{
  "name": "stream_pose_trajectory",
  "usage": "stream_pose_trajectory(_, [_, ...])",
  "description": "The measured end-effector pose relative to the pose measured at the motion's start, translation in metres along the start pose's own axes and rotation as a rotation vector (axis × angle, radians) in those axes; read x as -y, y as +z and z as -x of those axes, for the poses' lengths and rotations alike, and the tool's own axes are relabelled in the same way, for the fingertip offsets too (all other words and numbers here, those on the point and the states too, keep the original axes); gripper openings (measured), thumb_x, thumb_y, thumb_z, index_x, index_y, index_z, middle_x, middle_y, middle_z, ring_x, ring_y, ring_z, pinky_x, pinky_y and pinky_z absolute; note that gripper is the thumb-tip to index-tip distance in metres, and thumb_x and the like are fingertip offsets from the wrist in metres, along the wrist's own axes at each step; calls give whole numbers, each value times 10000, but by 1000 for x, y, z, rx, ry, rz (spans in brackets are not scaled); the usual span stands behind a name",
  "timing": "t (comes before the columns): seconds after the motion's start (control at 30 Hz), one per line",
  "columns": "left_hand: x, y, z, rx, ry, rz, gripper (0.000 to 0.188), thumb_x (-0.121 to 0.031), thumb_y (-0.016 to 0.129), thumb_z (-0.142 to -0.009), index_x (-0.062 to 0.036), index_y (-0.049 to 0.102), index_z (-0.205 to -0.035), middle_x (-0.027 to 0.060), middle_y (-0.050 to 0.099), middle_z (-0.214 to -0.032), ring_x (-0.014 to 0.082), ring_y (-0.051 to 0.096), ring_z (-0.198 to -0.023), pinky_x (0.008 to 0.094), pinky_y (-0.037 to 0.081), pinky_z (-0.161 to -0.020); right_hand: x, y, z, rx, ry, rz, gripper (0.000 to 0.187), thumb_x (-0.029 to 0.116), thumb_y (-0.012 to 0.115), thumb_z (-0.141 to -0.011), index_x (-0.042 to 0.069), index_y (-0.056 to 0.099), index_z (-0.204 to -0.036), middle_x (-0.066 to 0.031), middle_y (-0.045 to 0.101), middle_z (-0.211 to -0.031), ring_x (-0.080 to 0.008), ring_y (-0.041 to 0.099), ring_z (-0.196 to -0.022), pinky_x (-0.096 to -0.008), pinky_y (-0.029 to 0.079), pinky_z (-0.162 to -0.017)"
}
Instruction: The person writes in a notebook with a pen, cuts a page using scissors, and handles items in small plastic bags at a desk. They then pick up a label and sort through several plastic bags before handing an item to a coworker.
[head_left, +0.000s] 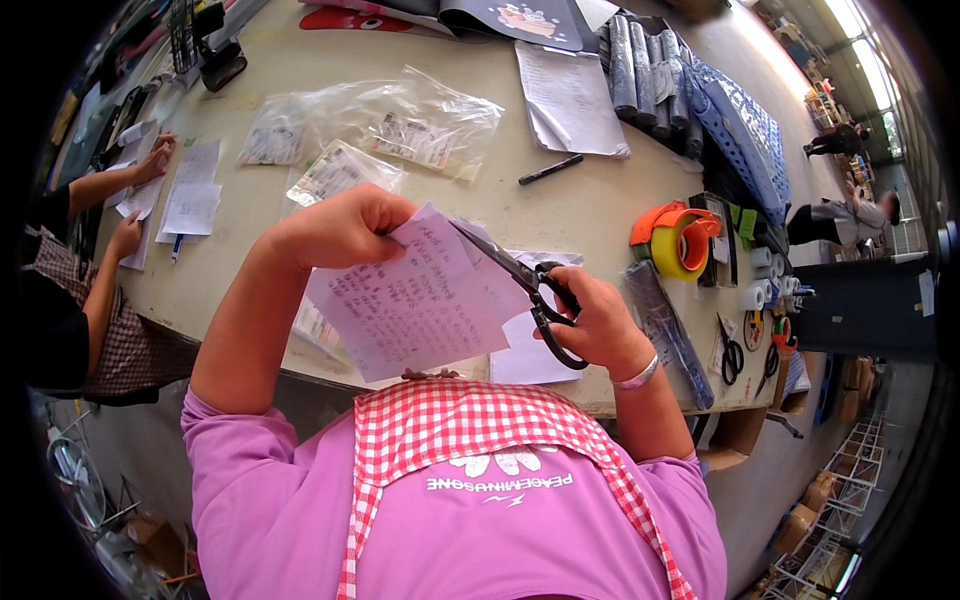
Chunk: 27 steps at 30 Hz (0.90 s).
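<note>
My left hand (345, 228) grips the top edge of a handwritten sheet of paper (415, 300), held up over the near table edge. My right hand (598, 322) has its fingers through the black handles of a pair of scissors (525, 283). The blades point up and left and lie across the paper's upper right corner. A white sheet (525, 350) lies on the table under my right hand.
On the beige table (480, 200) lie clear plastic bags (400, 125), a black marker (550, 169), an orange tape dispenser (678, 240), more scissors (732, 355) and grey rolls (645, 75). Another person's hands (140, 195) handle papers at the left. People stand far right.
</note>
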<state>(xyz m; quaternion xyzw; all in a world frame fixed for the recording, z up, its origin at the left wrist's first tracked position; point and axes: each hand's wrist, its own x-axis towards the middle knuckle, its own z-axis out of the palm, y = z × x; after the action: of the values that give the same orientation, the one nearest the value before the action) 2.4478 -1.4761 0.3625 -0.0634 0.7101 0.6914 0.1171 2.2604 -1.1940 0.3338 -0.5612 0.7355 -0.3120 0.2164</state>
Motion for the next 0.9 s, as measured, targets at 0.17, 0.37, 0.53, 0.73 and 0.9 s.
stream_pose_trajectory(0.17, [-1, 0, -4, -22, -7, -52, 395, 145, 486, -727, 47, 611, -1088, 24, 657, -943, 83, 587, -867, 253, 465, -813, -4, 1, 4, 0, 0, 31, 528, 201, 803, -644, 49, 531, -1071, -66, 533, -645, -235, 537, -552, -340, 437, -519])
stream_pose_trajectory(0.37, [-9, 5, -8, -34, -58, -104, 379, 135, 497, -729, 45, 617, -1077, 25, 659, -928, 79, 584, -868, 247, 464, -805, -7, 2, 5, -26, 51, -21, 467, 178, 783, -687, 46, 534, -1060, -82, 554, -657, -225, 562, -566, -333, 452, -535])
stream_pose_trajectory(0.53, [16, -9, -6, -212, 59, 137, 366, 119, 510, -747, 50, 605, -1093, 37, 659, -968, 90, 596, -891, 249, 462, -822, -43, 7, -12, -215, 419, -15, 419, 247, 716, -781, 2, 561, -1083, -176, 663, -886, -297, 660, -787, -357, 510, -689])
stream_pose_trajectory(0.73, [47, -19, 5, -417, 218, 452, 363, 96, 546, -769, 41, 583, -1126, 77, 650, -1044, 123, 609, -940, 271, 472, -846, -116, 4, -53, -354, 729, 506, 516, 404, 606, -846, -17, 523, -1133, -218, 637, -1030, -369, 618, -951, -422, 481, -844])
stream_pose_trajectory(0.9, [58, -23, 14, -492, 294, 601, 338, 67, 558, -811, 27, 567, -1147, 85, 642, -1040, 143, 617, -930, 281, 487, -835, -152, 14, -69, -267, 730, 671, 491, 299, 609, -850, -70, 491, -1152, -261, 596, -1076, -372, 584, -1015, -416, 468, -873])
